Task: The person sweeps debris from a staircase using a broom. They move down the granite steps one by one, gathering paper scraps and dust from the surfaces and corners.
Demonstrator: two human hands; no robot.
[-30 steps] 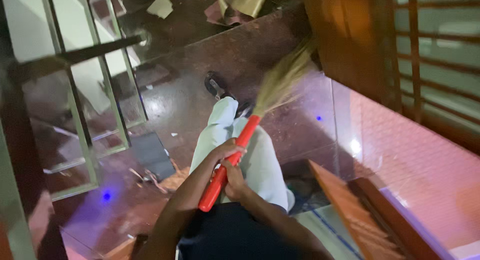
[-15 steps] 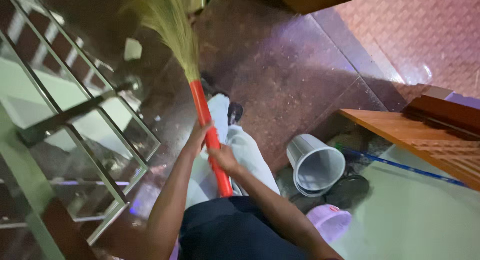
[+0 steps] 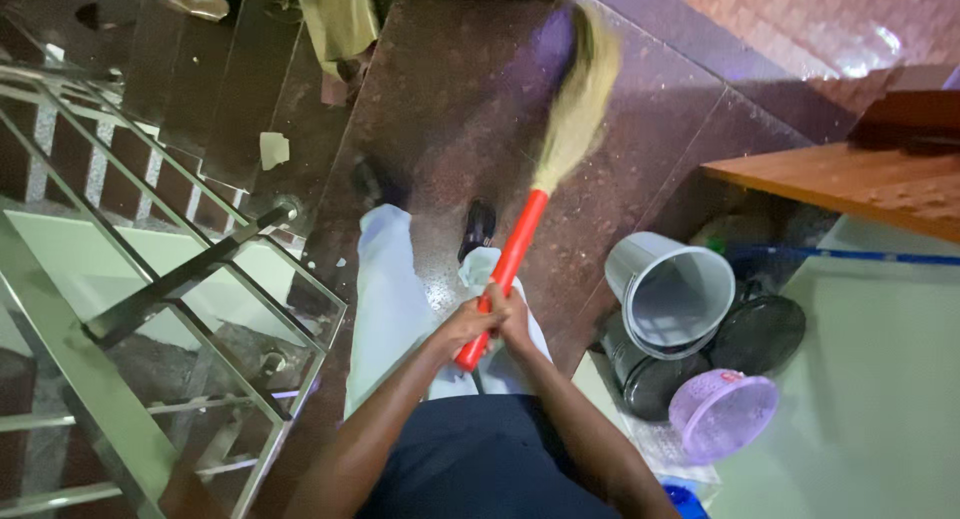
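I hold a grass broom with a red handle (image 3: 512, 255) in both hands, low in front of my body. My left hand (image 3: 467, 325) and my right hand (image 3: 515, 319) are wrapped around the handle's near end, touching each other. The straw head (image 3: 578, 101) is blurred and points up and to the right over the dark reddish stone floor (image 3: 450, 109). My legs in pale trousers and dark shoes stand below the broom.
A metal and glass stair railing (image 3: 190, 269) runs along the left, with steps and paper scraps (image 3: 273, 149) beyond. At the right lie a grey bucket (image 3: 668, 294) on its side, a purple basin (image 3: 722, 413), dark lids and a wooden board (image 3: 850, 179).
The broom head has swung from the upper left to the upper right. My hands have shifted slightly right along with it, and the view has tilted.
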